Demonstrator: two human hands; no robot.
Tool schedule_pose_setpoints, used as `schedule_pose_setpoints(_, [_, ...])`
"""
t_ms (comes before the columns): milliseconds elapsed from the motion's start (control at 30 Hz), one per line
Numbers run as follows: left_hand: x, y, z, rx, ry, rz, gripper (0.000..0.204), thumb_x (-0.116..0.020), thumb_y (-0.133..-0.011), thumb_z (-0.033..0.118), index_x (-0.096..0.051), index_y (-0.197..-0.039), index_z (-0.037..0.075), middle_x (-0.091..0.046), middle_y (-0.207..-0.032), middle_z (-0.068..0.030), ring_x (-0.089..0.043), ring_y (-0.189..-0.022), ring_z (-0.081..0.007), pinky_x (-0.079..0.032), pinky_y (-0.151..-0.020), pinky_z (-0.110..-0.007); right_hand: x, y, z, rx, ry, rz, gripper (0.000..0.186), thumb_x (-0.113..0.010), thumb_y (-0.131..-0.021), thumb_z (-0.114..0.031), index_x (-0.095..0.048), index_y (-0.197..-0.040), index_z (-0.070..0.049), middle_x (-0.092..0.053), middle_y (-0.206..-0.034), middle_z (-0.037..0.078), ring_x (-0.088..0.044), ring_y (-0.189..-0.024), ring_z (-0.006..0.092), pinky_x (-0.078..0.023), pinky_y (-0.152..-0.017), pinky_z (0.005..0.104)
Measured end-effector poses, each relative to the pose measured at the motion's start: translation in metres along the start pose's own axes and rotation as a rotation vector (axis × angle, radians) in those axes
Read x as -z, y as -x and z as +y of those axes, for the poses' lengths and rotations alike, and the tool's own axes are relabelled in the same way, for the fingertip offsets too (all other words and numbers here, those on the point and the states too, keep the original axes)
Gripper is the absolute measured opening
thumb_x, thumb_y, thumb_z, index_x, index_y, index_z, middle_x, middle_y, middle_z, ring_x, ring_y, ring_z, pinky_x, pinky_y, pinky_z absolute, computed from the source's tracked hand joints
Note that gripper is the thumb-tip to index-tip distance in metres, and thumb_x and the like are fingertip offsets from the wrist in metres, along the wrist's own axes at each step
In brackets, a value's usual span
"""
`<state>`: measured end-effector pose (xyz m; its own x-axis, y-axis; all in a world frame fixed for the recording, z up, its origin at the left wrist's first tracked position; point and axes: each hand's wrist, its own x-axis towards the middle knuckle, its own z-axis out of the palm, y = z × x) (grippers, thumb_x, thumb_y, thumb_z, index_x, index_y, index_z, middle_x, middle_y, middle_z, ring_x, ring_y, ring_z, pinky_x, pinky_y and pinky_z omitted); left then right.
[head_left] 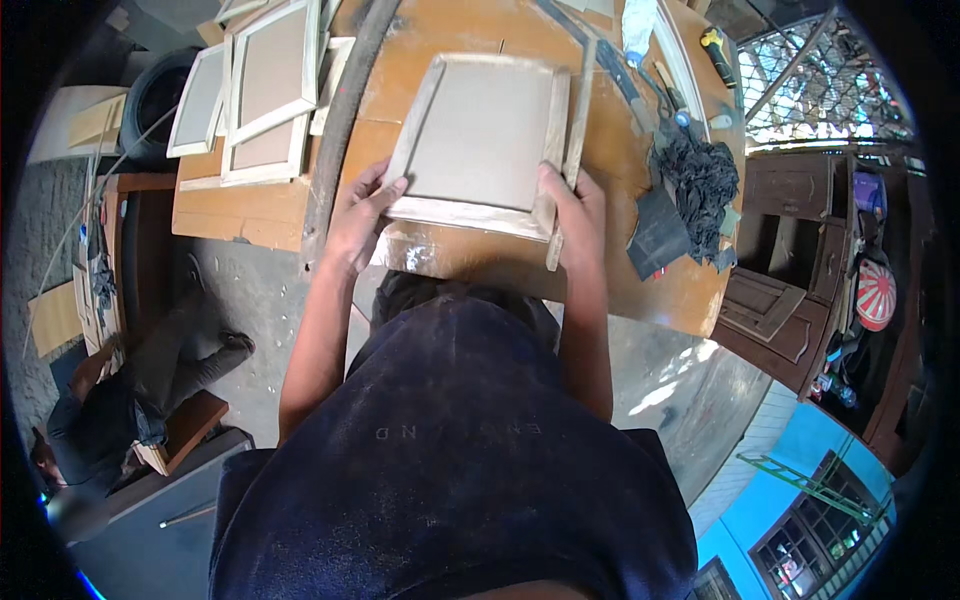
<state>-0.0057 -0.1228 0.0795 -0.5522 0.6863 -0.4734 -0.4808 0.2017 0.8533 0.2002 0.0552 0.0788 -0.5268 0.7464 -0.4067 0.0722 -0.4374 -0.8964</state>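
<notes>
Both my hands grip a pale wooden frame with a flat greyish panel (480,130), tilted over the orange-brown worktable (620,290). My left hand (362,215) closes on its near left corner, thumb on top of the rim. On the opposite side my right hand (575,210) clasps the near right edge, its thumb on the rim and the fingers mostly out of sight. A thin wooden strip (576,130) runs along the frame's right side, passing by my right hand; I cannot tell whether the hand holds it too.
Several similar frames (270,75) lie stacked at the table's left, beyond a long dark bar (345,120). Crumpled black cloth (697,180), dark sandpaper-like sheets (660,235) and a yellow-black tool (718,55) sit at the right. Another person (120,390) is low at the left. A brown cabinet (790,240) stands right.
</notes>
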Motion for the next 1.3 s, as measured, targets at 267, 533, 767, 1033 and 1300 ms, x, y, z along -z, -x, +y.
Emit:
schedule_pose_setpoints(267, [-0.044, 0.029, 0.108, -0.42, 0.199, -0.045, 0.052, -0.064, -0.092, 0.005, -0.048, -0.141, 0.0, -0.063, -0.121, -0.0073, -0.061, -0.102, -0.014, -0.051, -0.091, -0.031, -0.031, 0.026, -0.114, 0.604, -0.067, 0.11, 0.019, -0.066, -0.093, -0.018, -0.066, -0.099, 0.0, -0.059, -0.08, -0.004, -0.05, -0.074, 0.0048, -0.041, -0.067, 0.0234])
schedule_pose_setpoints(533, [-0.042, 0.035, 0.115, -0.533, 0.547, -0.571, 0.045, -0.054, -0.098, 0.03, -0.051, -0.131, 0.0, -0.063, -0.124, -0.0172, -0.065, -0.11, -0.0305, -0.056, -0.084, -0.049, -0.031, 0.045, -0.154, 0.843, -0.226, 0.22, 0.02, -0.067, -0.094, -0.021, -0.066, -0.096, -0.001, -0.061, -0.079, -0.003, -0.05, -0.073, 0.0043, -0.041, -0.065, 0.0227])
schedule_pose_setpoints(767, [-0.084, 0.051, 0.11, -0.589, 0.243, -0.75, 0.05, -0.065, -0.092, 0.024, -0.05, -0.129, -0.006, -0.065, -0.118, -0.0247, -0.066, -0.105, -0.0388, -0.054, -0.082, -0.043, -0.029, 0.058, -0.165, 0.881, -0.303, 0.201, 0.02, -0.066, -0.095, -0.021, -0.066, -0.095, -0.002, -0.062, -0.077, -0.002, -0.05, -0.07, 0.0038, -0.039, -0.064, 0.0208])
schedule_pose_setpoints(1033, [-0.109, 0.058, 0.107, -0.588, 0.473, -0.723, 0.033, -0.059, -0.097, 0.028, -0.063, -0.105, -0.003, -0.066, -0.096, -0.0097, -0.064, -0.096, -0.0201, -0.053, -0.089, -0.041, -0.032, 0.047, -0.159, 0.948, -0.259, 0.235, 0.026, -0.065, -0.094, -0.027, -0.065, -0.094, -0.001, -0.062, -0.077, 0.002, -0.053, -0.072, 0.0092, -0.041, -0.065, 0.0257])
schedule_pose_setpoints(1300, [-0.165, 0.073, 0.11, -0.565, -0.106, -0.245, 0.03, -0.074, -0.09, 0.023, -0.068, -0.106, -0.001, -0.068, -0.096, -0.0057, -0.062, -0.087, -0.0126, -0.049, -0.078, -0.027, -0.04, 0.037, -0.154, 0.96, -0.328, 0.227, 0.026, -0.064, -0.094, -0.026, -0.066, -0.094, 0.0, -0.065, -0.081, 0.004, -0.055, -0.073, 0.012, -0.042, -0.065, 0.0287])
